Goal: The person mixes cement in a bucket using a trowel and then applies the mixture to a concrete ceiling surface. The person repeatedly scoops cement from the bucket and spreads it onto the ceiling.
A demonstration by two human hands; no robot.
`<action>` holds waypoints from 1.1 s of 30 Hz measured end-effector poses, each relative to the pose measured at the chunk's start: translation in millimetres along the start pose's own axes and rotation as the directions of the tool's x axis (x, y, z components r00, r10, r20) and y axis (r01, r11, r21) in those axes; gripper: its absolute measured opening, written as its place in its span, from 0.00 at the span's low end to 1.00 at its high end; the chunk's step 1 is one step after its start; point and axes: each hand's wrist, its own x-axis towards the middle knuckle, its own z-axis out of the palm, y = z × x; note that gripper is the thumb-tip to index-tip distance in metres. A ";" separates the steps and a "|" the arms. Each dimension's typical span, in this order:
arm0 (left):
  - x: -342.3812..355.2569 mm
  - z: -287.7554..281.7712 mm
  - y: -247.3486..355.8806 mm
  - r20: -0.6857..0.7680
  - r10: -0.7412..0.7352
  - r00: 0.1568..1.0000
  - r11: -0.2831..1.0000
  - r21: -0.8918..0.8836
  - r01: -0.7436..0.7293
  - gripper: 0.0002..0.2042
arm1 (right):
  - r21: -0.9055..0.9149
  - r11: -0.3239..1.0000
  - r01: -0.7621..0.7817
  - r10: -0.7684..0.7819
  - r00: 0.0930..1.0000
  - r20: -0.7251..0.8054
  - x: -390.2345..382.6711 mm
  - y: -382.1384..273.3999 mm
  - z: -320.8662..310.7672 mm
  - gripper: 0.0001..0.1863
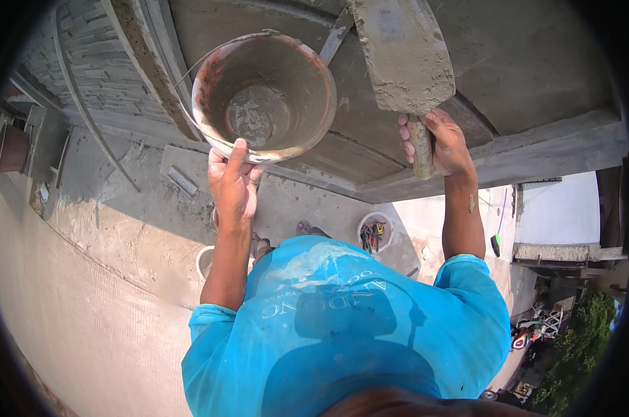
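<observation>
My left hand (234, 182) is closed on the near rim of a mortar-caked bucket (302, 82), thumb over the edge. The bucket is tipped so that I look into it; a thin wet grey layer coats its bottom and walls. In my right hand (452, 142) is a plastering trowel (406, 59), with my fingers wrapped round its worn handle. The trowel's broad blade points away from me, smeared with mortar, beside the grey plastered wall (530, 62). Bucket and trowel are apart, the bucket to the left.
A ledge (509, 156) runs along the wall's foot. On the floor below stand a white pail (362, 224) of hand tools and a partly hidden white bucket (202, 263). A flat metal bar (182, 179) lies at left; a green brush head (495, 244) is at right.
</observation>
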 end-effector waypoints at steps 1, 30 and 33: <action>5.8 0.2 -3.8 -0.020 0.010 1.000 1.000 -0.006 -0.010 0.14 | 0.110 0.978 -0.178 0.178 0.984 0.013 3.4 37.6 21.5 0.17; -12.2 -74.3 -12.0 -0.306 0.378 0.874 0.901 0.337 -0.272 0.15 | -0.790 0.570 -0.226 0.155 0.974 -0.167 16.5 186.7 32.8 0.32; -47.6 -103.6 -1.7 -0.353 0.368 0.860 0.876 0.443 -0.193 0.13 | -0.796 0.571 -0.200 0.205 0.974 -0.097 59.3 200.3 46.0 0.31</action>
